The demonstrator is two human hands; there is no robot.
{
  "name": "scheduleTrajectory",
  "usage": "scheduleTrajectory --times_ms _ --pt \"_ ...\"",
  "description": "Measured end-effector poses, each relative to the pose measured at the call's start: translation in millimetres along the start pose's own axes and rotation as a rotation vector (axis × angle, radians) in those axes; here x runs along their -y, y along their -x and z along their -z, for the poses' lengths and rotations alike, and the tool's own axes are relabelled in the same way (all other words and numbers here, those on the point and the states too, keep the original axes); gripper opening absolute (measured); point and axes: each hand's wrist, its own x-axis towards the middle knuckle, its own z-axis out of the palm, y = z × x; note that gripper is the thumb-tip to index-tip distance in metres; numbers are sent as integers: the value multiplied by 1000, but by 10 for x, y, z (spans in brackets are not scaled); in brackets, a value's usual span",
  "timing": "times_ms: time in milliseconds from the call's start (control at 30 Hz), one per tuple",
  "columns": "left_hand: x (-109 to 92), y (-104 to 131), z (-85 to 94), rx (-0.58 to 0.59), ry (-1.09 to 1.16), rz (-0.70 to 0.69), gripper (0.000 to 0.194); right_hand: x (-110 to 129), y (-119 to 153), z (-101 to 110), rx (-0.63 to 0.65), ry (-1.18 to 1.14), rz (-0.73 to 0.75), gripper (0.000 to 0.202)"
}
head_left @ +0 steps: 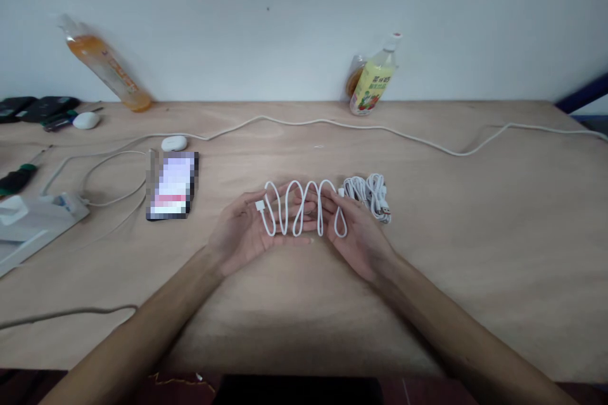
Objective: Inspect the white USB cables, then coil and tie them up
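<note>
A white charging cable (300,210), laid out in several zigzag loops, spans both palms above the middle of the desk. Its square white plug (259,205) rests by the left thumb. My left hand (249,231) is palm up, fingers stretched beneath the loops and thumb against the cable. From the other side my right hand (349,228) supports the remaining loops, its thumb by the cable's other end. The fingers of both hands overlap under the cable. Just beyond the right hand lie bundled white cables (373,193), one with a USB plug showing.
A phone (173,186) and white earbud case (174,143) lie left. A long white cord (332,122) crosses the desk. Bottles, one orange (107,63) and one yellow-labelled (375,82), stand by the wall. A white power strip (38,234) and screwdriver (19,178) are far left.
</note>
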Motion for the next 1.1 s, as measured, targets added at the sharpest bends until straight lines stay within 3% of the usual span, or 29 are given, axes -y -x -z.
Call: scheduleTrajectory --times_ms 567,1100 --pt "-23 24 10 4 43 14 64 73 35 -48 53 -44 -103 21" --pt "-25 20 39 7 19 15 65 56 25 -41 35 -85 -97 30"
